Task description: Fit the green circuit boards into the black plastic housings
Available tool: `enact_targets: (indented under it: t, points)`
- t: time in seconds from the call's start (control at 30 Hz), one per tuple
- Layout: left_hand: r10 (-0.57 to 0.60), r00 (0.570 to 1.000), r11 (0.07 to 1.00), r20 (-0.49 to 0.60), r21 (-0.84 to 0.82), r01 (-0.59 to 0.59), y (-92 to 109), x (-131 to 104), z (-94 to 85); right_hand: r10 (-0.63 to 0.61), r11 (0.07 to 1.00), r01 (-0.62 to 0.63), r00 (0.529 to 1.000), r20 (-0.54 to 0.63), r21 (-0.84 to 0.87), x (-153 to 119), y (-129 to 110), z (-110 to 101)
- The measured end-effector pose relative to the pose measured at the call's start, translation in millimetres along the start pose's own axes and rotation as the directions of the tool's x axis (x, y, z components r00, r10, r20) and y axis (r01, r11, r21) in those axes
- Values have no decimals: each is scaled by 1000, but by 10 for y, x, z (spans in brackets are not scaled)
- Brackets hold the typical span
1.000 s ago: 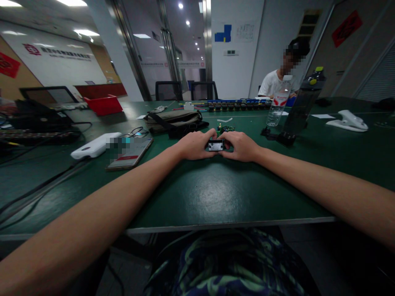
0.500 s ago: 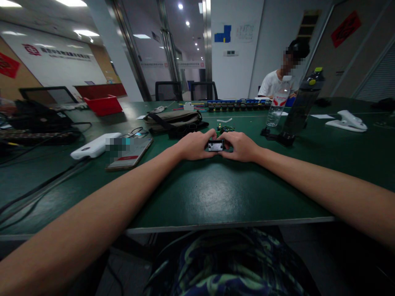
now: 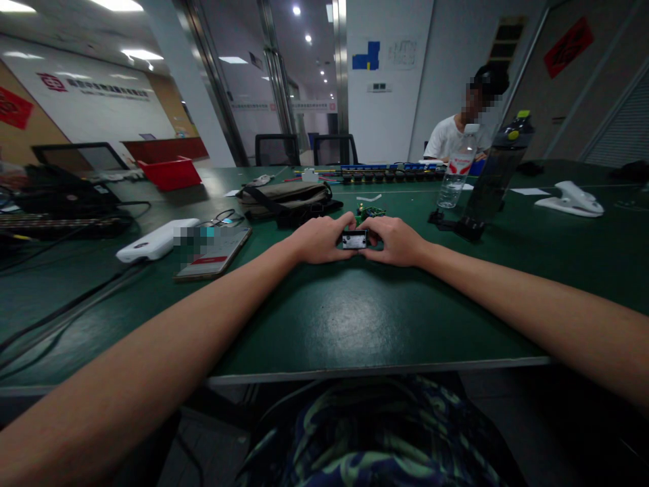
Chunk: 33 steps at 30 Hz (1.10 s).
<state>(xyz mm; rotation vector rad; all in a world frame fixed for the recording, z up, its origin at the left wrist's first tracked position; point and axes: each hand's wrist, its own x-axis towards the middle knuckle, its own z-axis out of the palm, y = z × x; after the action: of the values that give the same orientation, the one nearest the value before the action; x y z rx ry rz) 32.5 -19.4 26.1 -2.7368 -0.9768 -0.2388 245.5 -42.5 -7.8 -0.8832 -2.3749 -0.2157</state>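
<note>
Between my two hands is a small black box-shaped part with a pale, silvery face [image 3: 354, 240], too small to name more exactly. My left hand [image 3: 324, 239] grips its left side, with thumb below and fingers above. On the right side my right hand [image 3: 395, 241] holds it in the same way. Both hands are low over the green table [image 3: 334, 311]. Just behind the fingers lies a green circuit board [image 3: 372, 212], partly hidden by my hands.
A grey-brown bag [image 3: 278, 199] lies behind my left hand. To the left are a phone [image 3: 218, 253], a white power bank [image 3: 157, 240] and cables. A clear bottle [image 3: 453, 179] and a dark bottle [image 3: 494, 179] stand at right. A person [image 3: 451, 135] sits across the table.
</note>
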Motion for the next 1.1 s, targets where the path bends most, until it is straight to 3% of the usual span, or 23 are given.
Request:
enact_targets:
  t: [1.1]
  points:
    - [-2,1000,1000,6,19,2,4,1,8,-2,1000,2,1000,5,-4,4,2,-3]
